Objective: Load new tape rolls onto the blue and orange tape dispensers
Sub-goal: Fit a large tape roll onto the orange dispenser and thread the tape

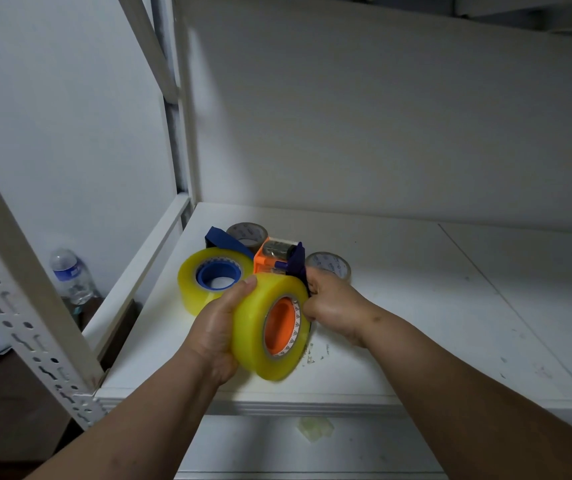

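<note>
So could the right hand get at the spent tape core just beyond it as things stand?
Probably not yet: the right hand is closed on the orange dispenser. The spent core lies bare on the shelf, so the path itself looks free.

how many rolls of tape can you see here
4: one on the orange dispenser in hand, one on the blue dispenser, two near-empty rolls behind. Others may be hidden.
</note>
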Tool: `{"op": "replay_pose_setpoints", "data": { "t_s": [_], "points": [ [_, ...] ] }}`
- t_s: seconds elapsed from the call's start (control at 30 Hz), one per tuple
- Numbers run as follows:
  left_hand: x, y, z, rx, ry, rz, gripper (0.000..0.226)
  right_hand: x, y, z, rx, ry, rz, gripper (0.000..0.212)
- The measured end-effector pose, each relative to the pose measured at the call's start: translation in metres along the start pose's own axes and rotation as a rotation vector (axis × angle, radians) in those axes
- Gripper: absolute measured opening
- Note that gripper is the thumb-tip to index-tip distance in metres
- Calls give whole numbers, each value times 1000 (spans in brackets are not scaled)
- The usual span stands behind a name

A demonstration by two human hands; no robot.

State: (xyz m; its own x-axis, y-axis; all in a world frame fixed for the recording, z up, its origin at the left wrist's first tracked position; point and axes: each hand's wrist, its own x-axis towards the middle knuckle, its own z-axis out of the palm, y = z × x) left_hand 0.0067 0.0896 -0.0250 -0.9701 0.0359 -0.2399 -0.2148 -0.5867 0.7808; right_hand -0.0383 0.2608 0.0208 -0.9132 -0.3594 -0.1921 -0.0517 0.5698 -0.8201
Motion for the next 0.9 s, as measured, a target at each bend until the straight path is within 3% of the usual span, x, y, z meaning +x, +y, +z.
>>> {"op": "replay_pose_setpoints", "data": {
  "t_s": [0.1, 0.23, 0.3, 0.37, 0.43, 0.57, 0.83, 0.9],
  "points": [
    [1, 0, 0, -17, 6, -18, 17, 4, -4, -5, -43, -16, 29, 49],
    [-1, -1, 0, -47, 11, -56, 26, 3, -16, -16, -250, -92, 69, 14],
    [-2, 0, 2, -43, 20, -72, 37, 2, -19, -18, -264, -84, 53, 20],
    [-2, 5, 6, -33, 15, -87, 51, 1, -17, -17, -169, -51, 8, 51],
    [-2, 9, 8, -29, 2, -102, 58, -2, -14, -14, -56, -15, -34, 67],
    [-2, 8, 7, -27, -13, -113, 60, -5, -7, -18, 8, -56, -57, 65],
    [0, 7, 8, -54, -22, -105, 39, -8, -8, -27, -288, -47, -39, 33],
    [2, 12, 9, -48, -23, -86, 44, -10, -8, -28, -223, -10, -49, 44]
  ]
}}
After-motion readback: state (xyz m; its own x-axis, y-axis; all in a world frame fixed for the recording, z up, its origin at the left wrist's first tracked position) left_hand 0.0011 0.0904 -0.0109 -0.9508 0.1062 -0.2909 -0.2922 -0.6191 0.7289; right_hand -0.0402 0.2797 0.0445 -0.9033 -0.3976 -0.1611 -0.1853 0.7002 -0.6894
